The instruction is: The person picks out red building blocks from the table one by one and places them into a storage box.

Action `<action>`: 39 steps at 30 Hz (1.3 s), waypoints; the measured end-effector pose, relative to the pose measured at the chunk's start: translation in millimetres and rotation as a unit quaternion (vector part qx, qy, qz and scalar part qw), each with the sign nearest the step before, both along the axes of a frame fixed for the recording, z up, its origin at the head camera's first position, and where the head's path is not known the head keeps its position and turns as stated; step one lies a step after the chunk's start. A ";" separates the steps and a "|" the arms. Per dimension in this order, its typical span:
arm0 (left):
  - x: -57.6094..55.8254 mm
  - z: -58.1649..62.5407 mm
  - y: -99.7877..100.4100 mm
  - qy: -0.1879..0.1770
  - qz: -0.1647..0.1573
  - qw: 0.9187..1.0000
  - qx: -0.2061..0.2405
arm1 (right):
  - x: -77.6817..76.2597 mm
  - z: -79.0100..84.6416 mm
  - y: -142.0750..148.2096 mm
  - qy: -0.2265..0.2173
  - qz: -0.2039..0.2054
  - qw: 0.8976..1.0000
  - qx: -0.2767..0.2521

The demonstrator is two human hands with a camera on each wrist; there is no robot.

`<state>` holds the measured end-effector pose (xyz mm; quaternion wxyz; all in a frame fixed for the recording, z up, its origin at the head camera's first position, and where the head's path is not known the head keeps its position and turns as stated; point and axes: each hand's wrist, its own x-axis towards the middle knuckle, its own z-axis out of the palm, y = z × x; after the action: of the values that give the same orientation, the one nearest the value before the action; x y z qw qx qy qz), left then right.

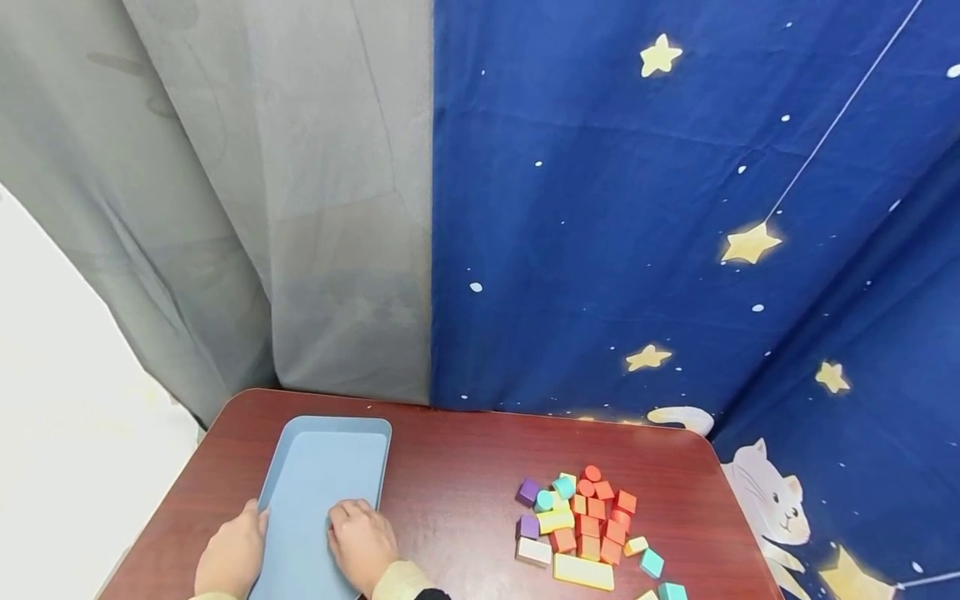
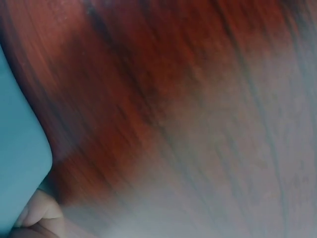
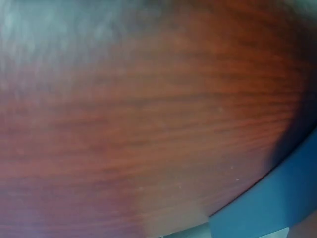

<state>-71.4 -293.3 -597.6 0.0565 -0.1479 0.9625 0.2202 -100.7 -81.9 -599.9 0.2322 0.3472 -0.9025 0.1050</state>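
A long light-blue tray (image 1: 327, 467) lies on the left part of the table. My left hand (image 1: 231, 554) grips its left rim, with fingertips against the edge. In the left wrist view, curled fingers (image 2: 42, 213) sit at the rounded corner of the tray (image 2: 22, 148). My right hand (image 1: 363, 542) lies across the right rim, fingers bent over into the tray. The right wrist view shows the tray's outer wall (image 3: 262, 208) and a sliver of the hand (image 3: 304, 229); the thumb is hidden.
On the dark red wooden table (image 1: 450, 475), several coloured blocks stand grouped at the right, including a yellow bar (image 1: 583, 572), a purple block (image 1: 528, 492) and red blocks (image 1: 626, 501). A teal block (image 1: 652, 563) lies apart. Grey and blue starry curtains (image 1: 570, 250) hang behind.
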 end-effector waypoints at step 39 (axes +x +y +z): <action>-2.0 -2.5 8.6 0.014 0.055 0.998 -0.022 | -1.4 -1.5 -1.4 0.013 -0.018 0.999 0.026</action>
<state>-73.4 -284.7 -600.1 0.0271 -0.1988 0.9582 0.2039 -102.1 -83.4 -601.4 0.2367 0.3384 -0.9078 0.0730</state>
